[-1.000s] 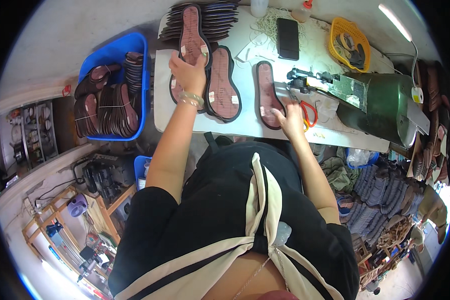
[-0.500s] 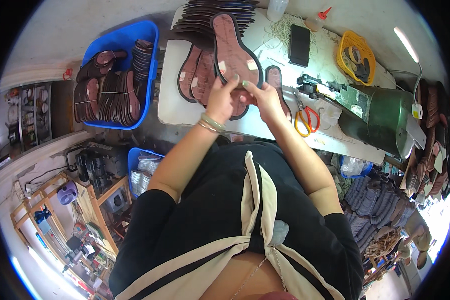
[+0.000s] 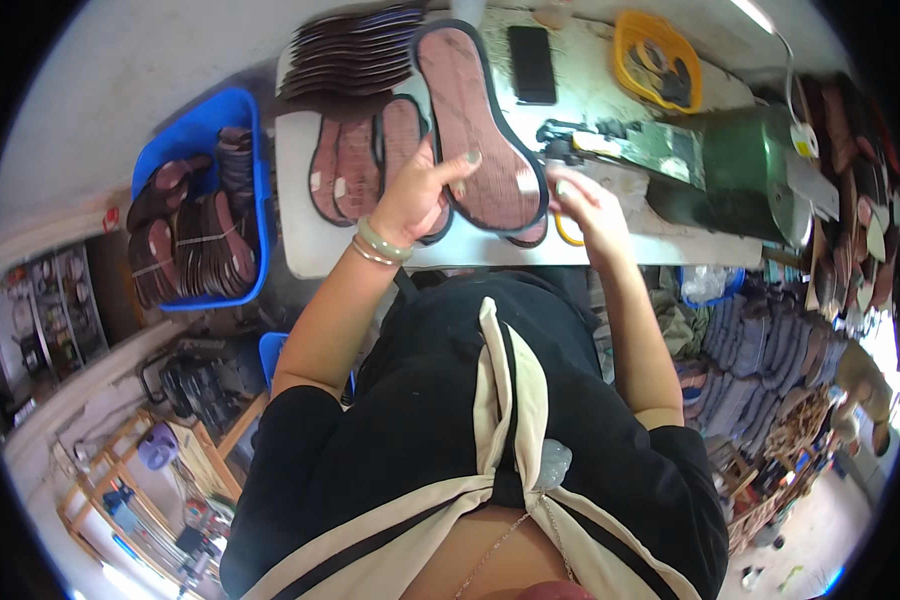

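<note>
My left hand [image 3: 420,200] grips a large pinkish-brown insole [image 3: 470,110] with a dark rim, its thumb lying across the face and the other fingers behind it. The insole is tilted, its wide end toward me. Close beside its right edge is my right hand [image 3: 592,212], fingers curled and blurred; what they pinch, if anything, is hidden. Below those fingers shows a yellow scissor handle [image 3: 569,231]. On the white table [image 3: 305,250], several similar insoles [image 3: 357,165] lie left of and partly under the held one.
Behind them rests a fanned stack of dark insoles [image 3: 355,55]. A blue basket [image 3: 263,215] of bundled insoles stands left. Toward the right are a black phone [image 3: 532,65], a yellow basket [image 3: 692,62] and a green machine [image 3: 735,170] with a lamp [image 3: 755,14] above.
My right hand has left the lower middle of the insole and moved right, past its edge. My left hand keeps hold of the insole. The view has shifted, so the table appears further left.
</note>
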A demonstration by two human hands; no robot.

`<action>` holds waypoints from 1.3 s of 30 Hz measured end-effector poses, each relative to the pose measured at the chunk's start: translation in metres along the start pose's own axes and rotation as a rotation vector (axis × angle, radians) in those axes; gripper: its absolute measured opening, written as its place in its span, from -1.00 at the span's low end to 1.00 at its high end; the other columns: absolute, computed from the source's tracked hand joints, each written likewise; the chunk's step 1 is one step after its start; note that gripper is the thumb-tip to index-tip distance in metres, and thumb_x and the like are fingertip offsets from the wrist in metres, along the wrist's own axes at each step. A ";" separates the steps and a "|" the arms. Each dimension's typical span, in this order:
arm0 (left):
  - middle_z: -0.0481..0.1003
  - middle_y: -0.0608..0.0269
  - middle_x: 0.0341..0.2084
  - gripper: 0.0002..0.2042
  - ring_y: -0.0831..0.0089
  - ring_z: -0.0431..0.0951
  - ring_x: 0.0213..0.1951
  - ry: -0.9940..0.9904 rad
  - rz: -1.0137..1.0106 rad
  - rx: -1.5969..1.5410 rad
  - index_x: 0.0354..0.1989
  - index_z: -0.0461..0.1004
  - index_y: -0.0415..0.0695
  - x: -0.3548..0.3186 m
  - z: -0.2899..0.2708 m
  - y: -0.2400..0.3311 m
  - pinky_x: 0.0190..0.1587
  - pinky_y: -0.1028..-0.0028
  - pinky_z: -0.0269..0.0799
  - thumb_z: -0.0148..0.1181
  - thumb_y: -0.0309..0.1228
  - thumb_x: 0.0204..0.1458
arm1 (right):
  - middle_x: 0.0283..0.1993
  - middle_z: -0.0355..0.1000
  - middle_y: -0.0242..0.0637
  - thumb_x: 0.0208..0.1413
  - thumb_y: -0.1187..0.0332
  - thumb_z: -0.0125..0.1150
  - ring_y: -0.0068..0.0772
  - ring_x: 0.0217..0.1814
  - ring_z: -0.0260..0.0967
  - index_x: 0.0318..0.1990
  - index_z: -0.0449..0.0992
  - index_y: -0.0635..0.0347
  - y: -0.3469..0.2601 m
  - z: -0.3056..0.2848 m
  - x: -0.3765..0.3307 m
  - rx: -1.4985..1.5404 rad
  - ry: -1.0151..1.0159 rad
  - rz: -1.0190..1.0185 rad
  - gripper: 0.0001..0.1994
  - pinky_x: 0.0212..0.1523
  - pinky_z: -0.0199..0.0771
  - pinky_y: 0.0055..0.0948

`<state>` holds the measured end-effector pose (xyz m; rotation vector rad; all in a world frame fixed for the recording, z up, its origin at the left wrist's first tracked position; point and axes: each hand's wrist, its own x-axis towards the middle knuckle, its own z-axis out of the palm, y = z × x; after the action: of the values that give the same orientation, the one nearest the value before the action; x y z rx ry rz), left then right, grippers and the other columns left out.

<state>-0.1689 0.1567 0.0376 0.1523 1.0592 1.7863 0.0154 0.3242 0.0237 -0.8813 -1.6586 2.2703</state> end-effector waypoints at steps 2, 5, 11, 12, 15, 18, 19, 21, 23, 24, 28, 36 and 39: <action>0.46 0.42 -0.21 -0.43 0.73 0.41 -0.37 -0.105 -0.094 0.036 0.28 0.11 -0.07 -0.003 0.016 -0.013 -0.35 0.63 0.31 0.12 -0.60 0.07 | -0.05 0.47 -0.26 0.12 0.33 0.18 -0.55 -0.02 0.39 0.03 0.48 0.31 -0.033 0.010 0.005 -0.011 -0.047 -0.072 -0.65 -0.02 0.38 -0.56; 0.46 0.35 -0.12 -0.51 0.64 0.46 -0.21 -0.173 -0.159 0.106 0.24 0.14 -0.16 -0.004 0.039 -0.019 -0.15 0.58 0.37 0.08 -0.57 0.12 | -0.20 0.49 -0.33 0.01 0.31 0.29 -0.62 -0.16 0.40 0.02 0.50 0.32 -0.048 0.003 0.012 -0.178 -0.280 0.148 -0.59 -0.06 0.37 -0.59; 0.50 0.35 -0.16 -0.74 0.62 0.47 -0.18 -0.213 -0.227 0.216 0.03 0.39 -0.19 0.014 0.038 -0.040 -0.08 0.56 0.37 0.07 -0.40 0.19 | -0.37 0.46 -0.46 -0.01 0.33 0.36 -0.69 -0.38 0.33 -0.22 0.59 0.30 -0.025 -0.002 0.004 -0.447 0.043 0.030 -0.75 -0.33 0.37 -0.60; 0.51 0.35 -0.21 -0.78 0.63 0.47 -0.20 -0.159 -0.185 0.166 -0.04 0.43 -0.20 0.014 0.042 -0.048 -0.08 0.56 0.37 0.09 -0.40 0.19 | -0.38 0.47 -0.45 -0.01 0.33 0.36 -0.68 -0.38 0.33 -0.22 0.59 0.29 -0.019 -0.002 0.003 -0.498 0.093 -0.008 -0.75 -0.32 0.37 -0.60; 0.51 0.33 -0.17 -0.78 0.56 0.49 -0.14 -0.148 -0.195 0.151 -0.02 0.42 -0.18 0.015 0.043 -0.052 0.00 0.49 0.37 0.08 -0.41 0.19 | -0.37 0.46 -0.36 -0.03 0.35 0.35 -0.56 -0.35 0.37 -0.20 0.60 0.29 -0.011 -0.001 0.001 -0.485 0.183 -0.139 -0.75 -0.28 0.39 -0.53; 0.52 0.32 -0.18 -0.80 0.57 0.50 -0.15 -0.121 -0.101 0.118 -0.04 0.43 -0.18 0.019 0.049 -0.054 -0.04 0.52 0.39 0.08 -0.44 0.19 | -0.39 0.45 -0.19 -0.08 0.29 0.34 -0.30 -0.34 0.44 -0.18 0.60 0.23 -0.011 0.009 -0.003 -0.486 0.276 -0.282 -0.70 -0.26 0.41 -0.40; 0.52 0.32 -0.19 -0.80 0.59 0.49 -0.17 -0.106 -0.087 0.103 -0.06 0.44 -0.19 0.020 0.051 -0.055 -0.06 0.54 0.39 0.08 -0.44 0.18 | -0.40 0.44 -0.19 -0.07 0.27 0.35 -0.28 -0.35 0.43 -0.18 0.60 0.23 -0.016 0.012 -0.004 -0.552 0.308 -0.340 -0.70 -0.26 0.42 -0.39; 0.52 0.34 -0.22 -0.81 0.63 0.49 -0.22 -0.080 -0.059 0.072 -0.08 0.44 -0.21 0.024 0.054 -0.056 -0.11 0.58 0.39 0.09 -0.45 0.17 | -0.42 0.41 -0.19 -0.07 0.23 0.35 -0.23 -0.37 0.42 -0.14 0.58 0.22 -0.018 0.015 -0.002 -0.723 0.357 -0.466 -0.65 -0.27 0.42 -0.36; 0.53 0.31 -0.22 -0.81 0.60 0.51 -0.22 -0.049 -0.097 0.016 -0.07 0.44 -0.22 0.028 0.054 -0.054 -0.11 0.57 0.40 0.09 -0.47 0.16 | -0.43 0.38 -0.19 -0.07 0.17 0.36 -0.19 -0.40 0.41 -0.07 0.55 0.21 -0.016 0.014 0.001 -0.934 0.389 -0.602 -0.58 -0.30 0.43 -0.33; 0.53 0.30 -0.21 -0.80 0.58 0.51 -0.22 -0.034 -0.118 -0.015 -0.07 0.44 -0.23 0.028 0.055 -0.053 -0.11 0.56 0.41 0.09 -0.47 0.16 | -0.43 0.37 -0.19 -0.08 0.14 0.36 -0.18 -0.40 0.41 -0.03 0.53 0.20 -0.022 0.016 -0.003 -0.963 0.346 -0.553 -0.54 -0.31 0.44 -0.32; 0.53 0.21 -0.23 -0.79 0.47 0.52 -0.20 0.008 -0.070 -0.010 -0.09 0.47 -0.25 0.036 0.070 -0.042 -0.09 0.46 0.41 0.12 -0.47 0.11 | -0.41 0.39 -0.18 -0.08 0.08 0.37 -0.16 -0.40 0.43 0.08 0.46 0.13 -0.039 0.013 -0.012 -1.026 0.265 -0.454 -0.44 -0.34 0.46 -0.30; 0.41 -0.02 0.02 -0.66 0.10 0.42 0.03 0.111 0.575 0.791 -0.21 0.54 -0.30 0.107 0.067 -0.079 0.07 0.27 0.28 0.27 -0.28 -0.09 | -0.24 0.53 -0.22 -0.08 0.32 0.40 -0.38 -0.25 0.49 -0.09 0.58 0.15 -0.026 -0.033 0.016 -0.690 0.396 -0.508 -0.65 -0.18 0.48 -0.47; 0.50 0.05 -0.11 -0.68 0.23 0.51 -0.10 0.115 0.290 0.576 -0.22 0.55 -0.28 0.116 0.069 -0.076 -0.03 0.33 0.36 0.25 -0.28 -0.07 | -0.08 0.49 -0.22 0.04 0.46 0.30 -0.49 -0.13 0.44 0.07 0.41 0.42 -0.009 -0.033 0.006 0.033 0.392 -0.352 -0.57 -0.08 0.45 -0.47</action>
<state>-0.1357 0.2983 -0.0154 0.5841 1.6849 1.7056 0.0281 0.3569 0.0235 -0.8772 -1.4604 1.7555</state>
